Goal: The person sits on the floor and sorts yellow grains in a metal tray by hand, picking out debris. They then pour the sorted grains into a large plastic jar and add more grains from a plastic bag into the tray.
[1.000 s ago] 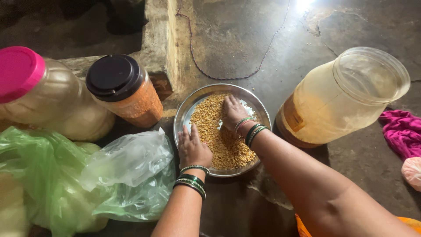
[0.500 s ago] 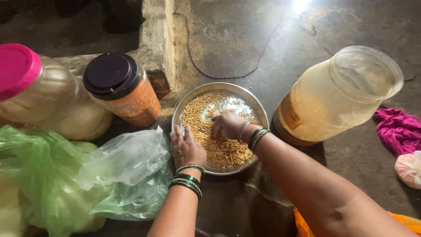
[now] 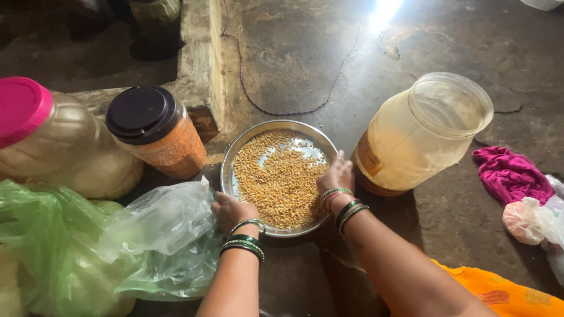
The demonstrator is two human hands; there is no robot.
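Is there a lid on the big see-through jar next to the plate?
No, the big clear jar has an open mouth with no lid, standing just right of the steel plate.

Cut off and hidden

The pink-lidded jar (image 3: 35, 141) runs off the left edge; left hand (image 3: 232, 211) fingers seem tucked under the plate (image 3: 226, 170) rim.

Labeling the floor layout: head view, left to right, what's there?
Pink-lidded jar → black-lidded jar of orange grains → left hand → steel plate of yellow lentils → right hand → open clear jar → magenta cloth.

Home kitchen floor, grain jars (image 3: 155, 130), steel plate (image 3: 235, 155)
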